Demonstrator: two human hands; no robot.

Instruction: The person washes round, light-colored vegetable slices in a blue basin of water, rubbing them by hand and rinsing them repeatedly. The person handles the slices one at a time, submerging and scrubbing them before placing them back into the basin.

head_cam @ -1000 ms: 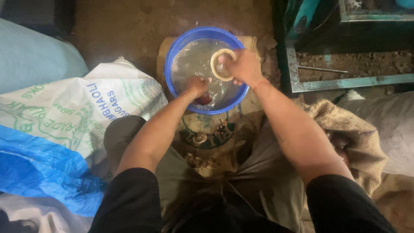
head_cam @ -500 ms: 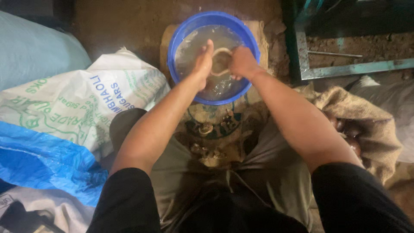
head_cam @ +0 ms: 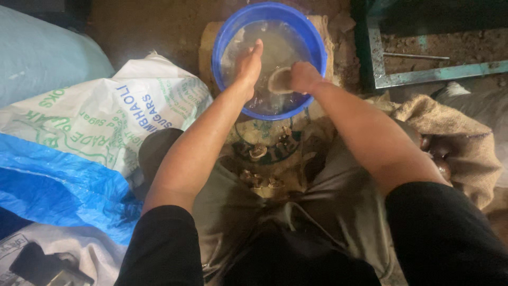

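A pale ring (head_cam: 279,80) sits at the water's surface in the blue basin (head_cam: 228,33), gripped at its right edge by the right hand (head_cam: 304,77) — fingers closed on it. The left hand (head_cam: 247,66) lies just left of it, flat and loose, holding nothing, fingers pointing away. A second ago the ring was lifted higher, near the far rim — now it is lowered toward the middle.

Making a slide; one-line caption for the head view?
Both bare hands, left hand and right hand, rinse a pale round piece in a blue plastic basin.
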